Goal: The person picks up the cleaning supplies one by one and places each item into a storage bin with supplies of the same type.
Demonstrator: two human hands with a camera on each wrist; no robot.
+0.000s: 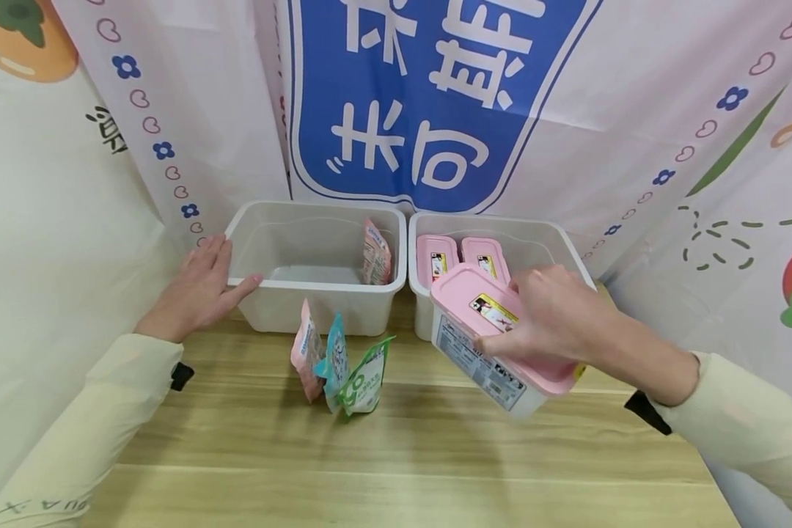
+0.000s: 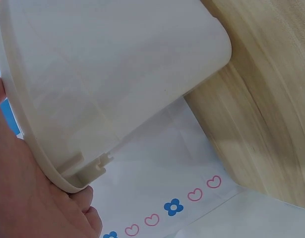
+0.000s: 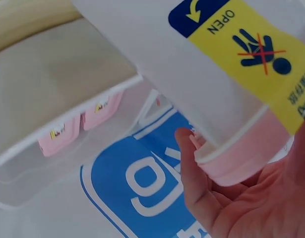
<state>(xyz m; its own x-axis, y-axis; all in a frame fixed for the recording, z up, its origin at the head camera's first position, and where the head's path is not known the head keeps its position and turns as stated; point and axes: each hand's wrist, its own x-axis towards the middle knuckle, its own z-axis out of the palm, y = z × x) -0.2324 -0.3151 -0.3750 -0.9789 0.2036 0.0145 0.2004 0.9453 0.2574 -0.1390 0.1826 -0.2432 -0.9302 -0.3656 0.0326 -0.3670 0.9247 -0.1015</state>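
In the head view my right hand [image 1: 554,315] grips a white tub with a pink lid [image 1: 475,293] from above, its thumb along the near edge. The tub is tilted in front of the right bin [image 1: 574,253], overlapping its front rim. Two more pink-lidded tubs [image 1: 437,257] sit inside that bin. In the right wrist view a yellow label [image 3: 261,54] shows on the held tub, with my fingers around its lid. My left hand [image 1: 198,286] rests on the left front corner of the left bin [image 1: 317,312], fingers extended along its side. A pink pouch [image 1: 376,257] stands inside.
Before the left bin, a pink pouch [image 1: 307,356], a blue pouch [image 1: 335,363] and a green-and-white pouch [image 1: 367,381] stand close together on the wooden table [image 1: 290,469]. Behind the bins hangs a printed cloth [image 1: 409,95]; more cloth flanks both sides.
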